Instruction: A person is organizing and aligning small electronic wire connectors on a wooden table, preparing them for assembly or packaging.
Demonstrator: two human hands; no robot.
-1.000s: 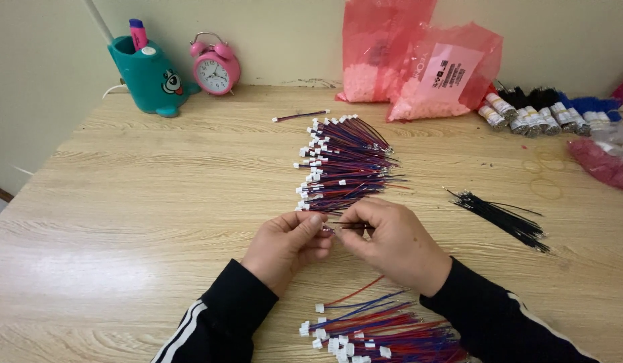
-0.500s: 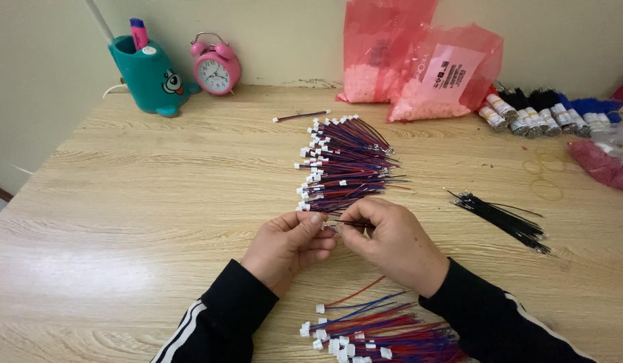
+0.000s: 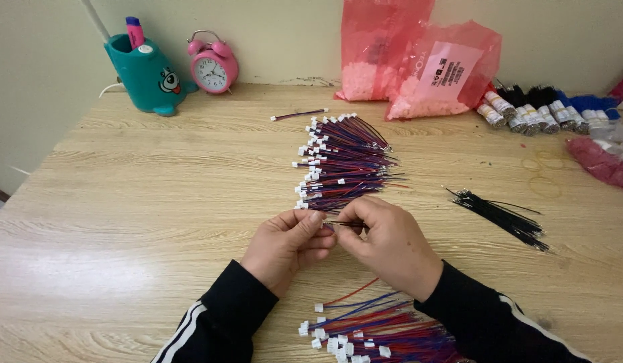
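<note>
My left hand point(image 3: 288, 243) and my right hand point(image 3: 385, 242) meet over the middle of the wooden table point(image 3: 157, 195), fingertips pinched together on a thin dark wire point(image 3: 343, 223) held between them. Just beyond the hands lies a fanned pile of red and blue wires with white connectors point(image 3: 341, 161). Close to my body lies a second pile of red and blue connector wires point(image 3: 375, 333), between my black sleeves. A bundle of black wires point(image 3: 503, 218) lies to the right of my right hand.
At the back stand a teal pen holder point(image 3: 147, 74), a pink alarm clock point(image 3: 212, 64) and two pink plastic bags of small parts point(image 3: 419, 60). Wire bundles point(image 3: 546, 111) sit at the back right, a single wire point(image 3: 299, 115) near the bags, rubber bands point(image 3: 543, 175) on the right.
Barely anything differs; both hands stay pinched on the thin wire at the same spot, with only slight finger movement.
</note>
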